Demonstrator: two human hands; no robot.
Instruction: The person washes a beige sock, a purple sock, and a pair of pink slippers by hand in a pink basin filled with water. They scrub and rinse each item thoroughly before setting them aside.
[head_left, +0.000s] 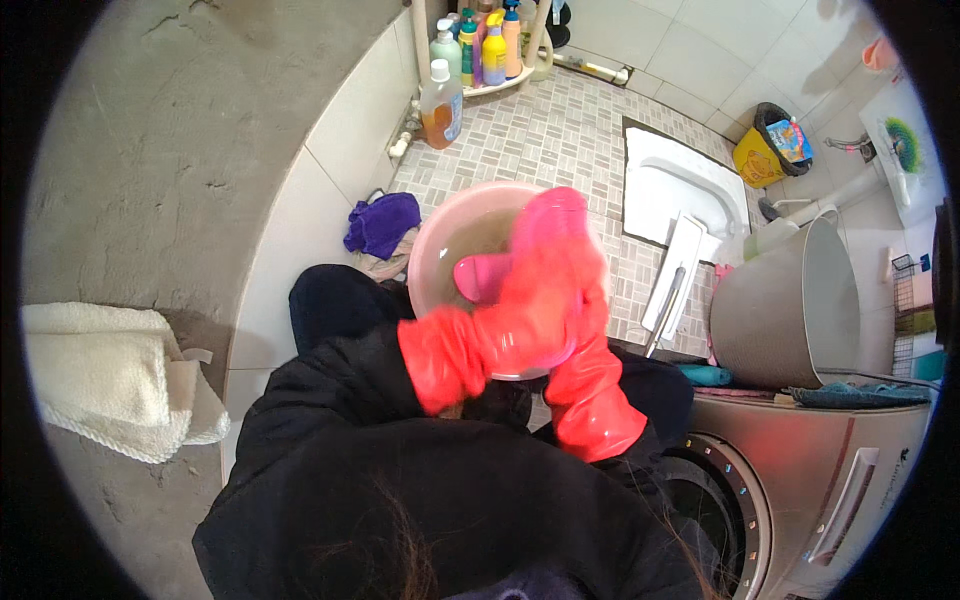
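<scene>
Both of my hands wear red rubber gloves and blur over a pink plastic basin (431, 217) of cloudy water. A bright pink slipper (553, 214) is held up over the basin's right side, its rounded end pointing away from me. Along its right edge, my right hand (592, 300) grips it. Across the slipper's middle lies my left hand (525, 311); blur and the glove hide whether anything is in its fingers. A second pink piece, seemingly another slipper (478, 279), shows its rounded end in the basin left of my hands.
Left of the basin lie a purple cloth (384, 223) and, farther up, a bottle of amber liquid (441, 109). A corner shelf (491, 88) holds several pump bottles. To the right are a squat toilet (679, 180), a grey tub (772, 300) and a front-loading washing machine (810, 450).
</scene>
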